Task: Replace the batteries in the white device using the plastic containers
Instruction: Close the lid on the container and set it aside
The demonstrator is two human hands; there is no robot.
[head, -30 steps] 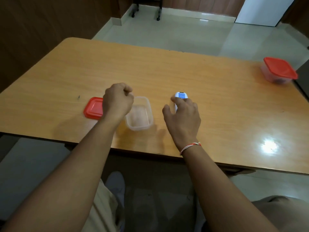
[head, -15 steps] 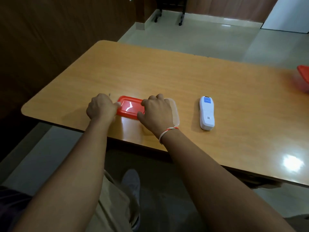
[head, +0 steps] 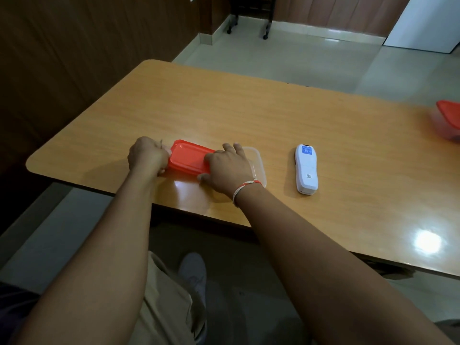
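Both hands are on the red lid (head: 188,157), which sits tilted and only partly over the clear plastic container (head: 257,162) near the front left of the worktop (head: 224,113). The left hand (head: 146,155) is curled tight at the lid's left end, its grip clenched on that edge, though the fingertips are hidden so exactly how it pinches cannot be told. The right hand (head: 227,168) lies over the lid's right end, fingers spread forward across the container's rim; whether this grip is closed on the lid or simply pressing down cannot be told. The white device (head: 306,170) lies flat on the worktop, apart from both hands to their right, label side up and untouched. A second red-lidded container (head: 449,120) stands far off at the right edge of the view. The likely step is seating the lid on the container or shifting it off. The risk from here is that uneven pressure from the two hands skews the lid, so one corner catches while the other pops up, or the light container skids on the glossy worktop toward the near edge, which is close. Whether the container holds batteries is hidden by the lid and hand.
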